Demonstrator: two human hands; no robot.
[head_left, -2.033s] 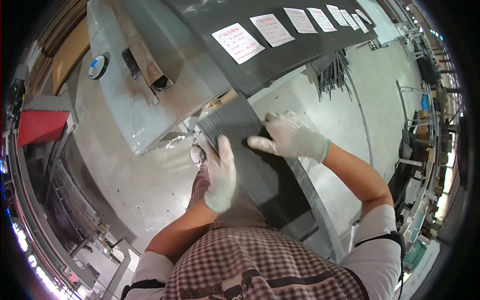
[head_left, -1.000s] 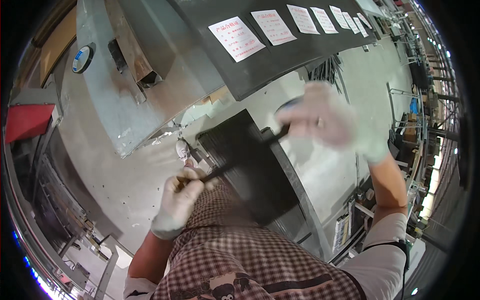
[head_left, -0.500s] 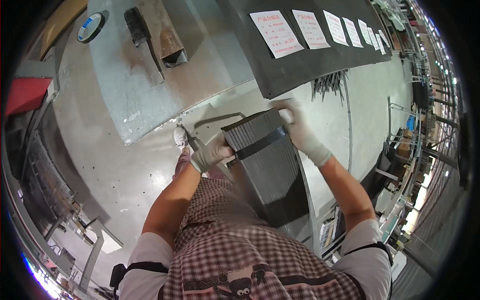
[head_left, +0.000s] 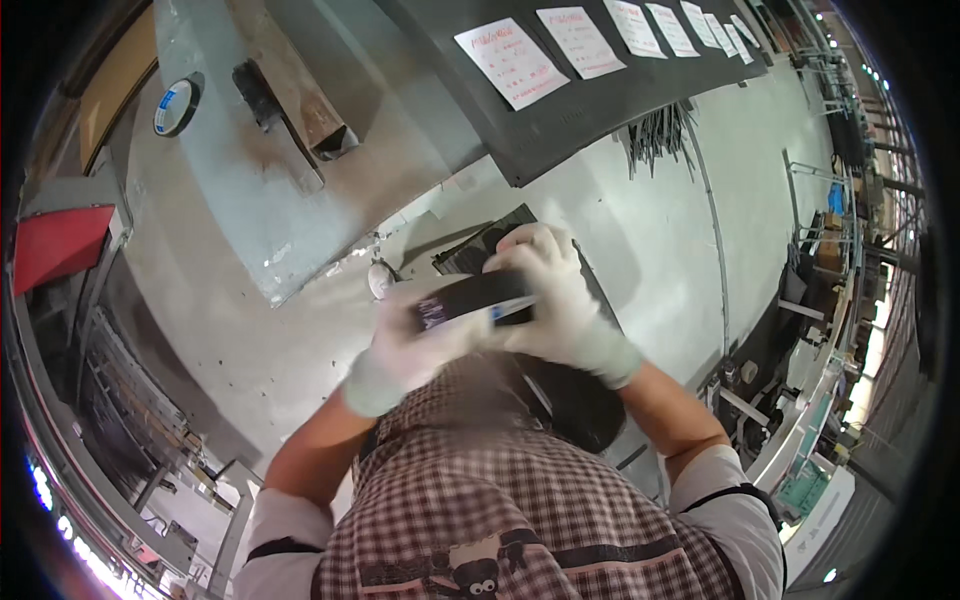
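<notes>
In front of my apron, both gloved hands hold a roll of black tape point(head_left: 468, 297), its core showing a bit of blue and white. My left hand point(head_left: 415, 345) is closed around its left end, blurred by motion. My right hand point(head_left: 550, 295) grips the right end, fingers bent over the top. Below the hands stands a stack of dark grey ribbed pieces point(head_left: 458, 259), tilted away from me. Most of the stack, with the black band around it, is hidden behind my hands and the roll.
Ahead on the left, a worn metal table point(head_left: 390, 190) bears a black-handled knife point(head_left: 262, 100), a rusty metal bar point(head_left: 300, 95) and another tape roll point(head_left: 177, 107). Several printed paper slips point(head_left: 512, 62) lie on a dark sheet point(head_left: 560, 125). Thin dark strips point(head_left: 655, 140) hang below it.
Both hands have left the sides of the stack and come together nearer my body. A roll of black tape now shows between them. The view has shifted slightly.
</notes>
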